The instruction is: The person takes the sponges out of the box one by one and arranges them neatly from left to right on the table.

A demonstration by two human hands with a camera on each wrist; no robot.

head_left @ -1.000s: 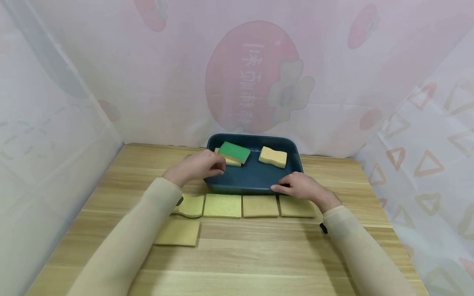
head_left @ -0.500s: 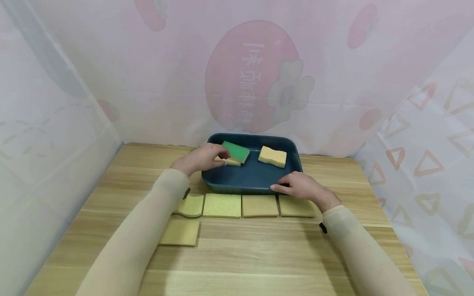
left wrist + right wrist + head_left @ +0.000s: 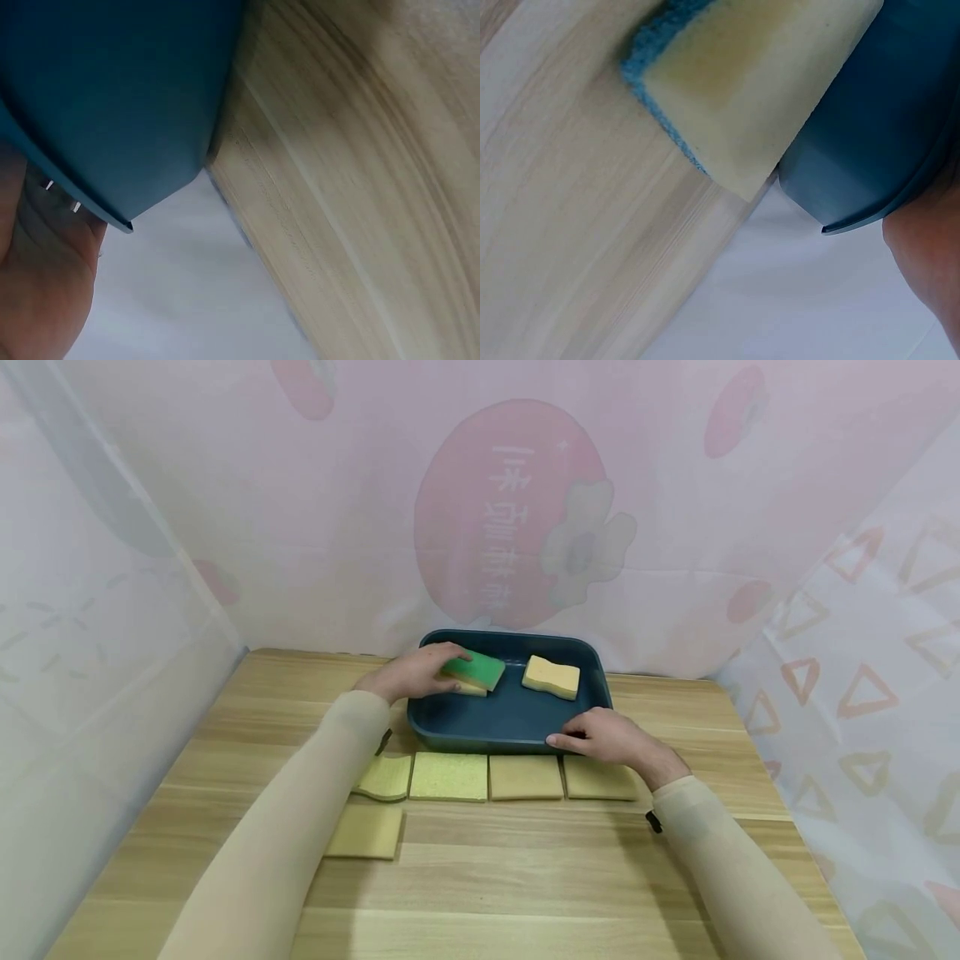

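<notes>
A dark blue tray (image 3: 510, 727) stands at the back of the wooden table. Inside it a green-topped sponge (image 3: 480, 668) lies on a pale yellow sponge (image 3: 467, 688), and a further yellow sponge (image 3: 551, 677) lies to the right. My left hand (image 3: 420, 670) reaches over the tray's left rim and grips the left end of the green-topped sponge. My right hand (image 3: 603, 739) grips the tray's near right rim. The left wrist view shows only the tray's outer wall (image 3: 112, 90) and part of my palm (image 3: 37, 285).
Four flat sponges lie in a row in front of the tray, from a yellow one (image 3: 448, 777) to a tan one (image 3: 525, 777). Another tan sponge (image 3: 365, 832) lies nearer me on the left. Printed curtains close in the table's back and both sides.
My left hand has moved forward from the tray's near left corner onto the green-topped sponge. The right hand has stayed on the rim.
</notes>
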